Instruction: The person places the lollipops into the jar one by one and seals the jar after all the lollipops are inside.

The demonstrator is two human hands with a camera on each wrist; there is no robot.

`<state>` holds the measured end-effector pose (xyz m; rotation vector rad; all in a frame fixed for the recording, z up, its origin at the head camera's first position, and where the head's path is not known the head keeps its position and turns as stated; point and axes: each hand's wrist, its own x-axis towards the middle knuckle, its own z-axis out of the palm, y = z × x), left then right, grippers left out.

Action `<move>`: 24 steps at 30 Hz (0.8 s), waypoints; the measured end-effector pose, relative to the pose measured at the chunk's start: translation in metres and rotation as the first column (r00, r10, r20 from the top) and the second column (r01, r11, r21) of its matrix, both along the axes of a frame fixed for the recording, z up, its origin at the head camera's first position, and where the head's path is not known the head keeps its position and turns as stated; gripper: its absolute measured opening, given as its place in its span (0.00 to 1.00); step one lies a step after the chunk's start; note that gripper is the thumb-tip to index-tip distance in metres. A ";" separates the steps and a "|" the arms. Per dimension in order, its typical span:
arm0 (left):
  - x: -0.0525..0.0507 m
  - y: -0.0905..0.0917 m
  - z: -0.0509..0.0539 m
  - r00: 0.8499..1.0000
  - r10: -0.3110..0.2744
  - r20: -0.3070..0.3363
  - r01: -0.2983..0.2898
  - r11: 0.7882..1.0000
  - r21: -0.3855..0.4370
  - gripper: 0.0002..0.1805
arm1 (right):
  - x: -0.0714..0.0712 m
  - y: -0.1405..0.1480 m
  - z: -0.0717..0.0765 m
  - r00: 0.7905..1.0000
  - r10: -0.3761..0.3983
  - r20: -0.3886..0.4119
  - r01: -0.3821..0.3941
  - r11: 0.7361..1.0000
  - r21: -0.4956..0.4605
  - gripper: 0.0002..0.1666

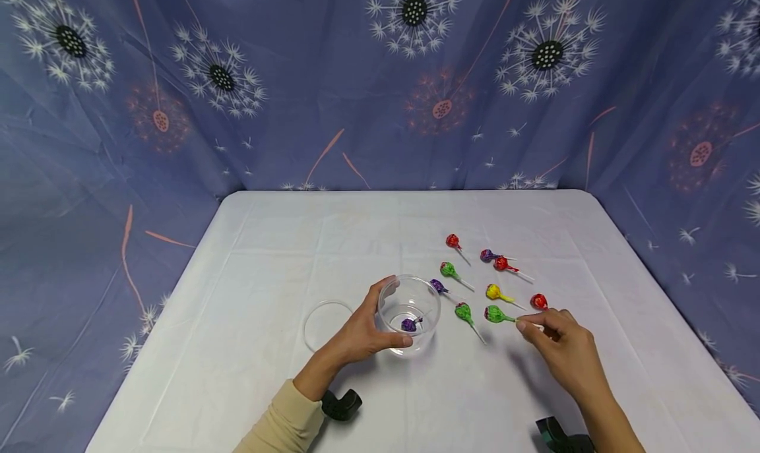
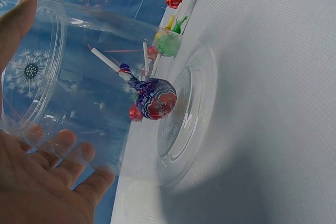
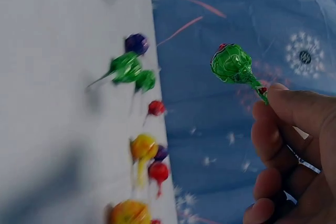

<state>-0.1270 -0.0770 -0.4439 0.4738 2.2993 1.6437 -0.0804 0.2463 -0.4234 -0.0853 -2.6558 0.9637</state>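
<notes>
My left hand point(image 1: 359, 333) grips a clear plastic jar point(image 2: 92, 40), thumb on one side and fingers on the other. The open-topped jar stands upright on the table. Inside it lies a purple-wrapped lollipop point(image 2: 157, 100), its white stick slanting up. My right hand point(image 1: 567, 351) pinches a green lollipop point(image 3: 231, 64) by its stick between thumb and fingertips. In the head view this lollipop is above the table, to the right of the jar. Another green lollipop point(image 1: 463, 312) and a purple lollipop point(image 1: 439, 286) lie between the jar and my right hand.
Several more lollipops are scattered beyond, including a yellow one point(image 1: 493, 292), a red one point(image 1: 539, 301) and a green one point(image 1: 448, 270). A clear round lid point(image 1: 307, 321) lies left of the jar. The white tabletop point(image 1: 249, 275) ends at a blue dandelion-print curtain point(image 1: 332, 110).
</notes>
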 end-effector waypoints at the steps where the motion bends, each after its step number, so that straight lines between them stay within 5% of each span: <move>1: 0.000 0.000 0.000 1.000 0.000 0.000 0.000 1.000 -0.001 0.54 | -0.002 -0.002 0.002 1.000 0.015 -0.013 -0.015 1.000 -0.012 0.07; 11: 0.000 0.000 -0.001 1.000 0.000 0.004 0.000 1.000 -0.017 0.55 | -0.019 -0.023 0.023 0.978 0.145 -0.149 -0.159 0.983 -0.093 0.03; 24: 0.001 -0.001 0.000 1.000 -0.007 -0.015 0.007 1.000 -0.018 0.56 | -0.034 -0.048 0.041 0.953 0.245 -0.177 -0.271 0.952 -0.143 0.04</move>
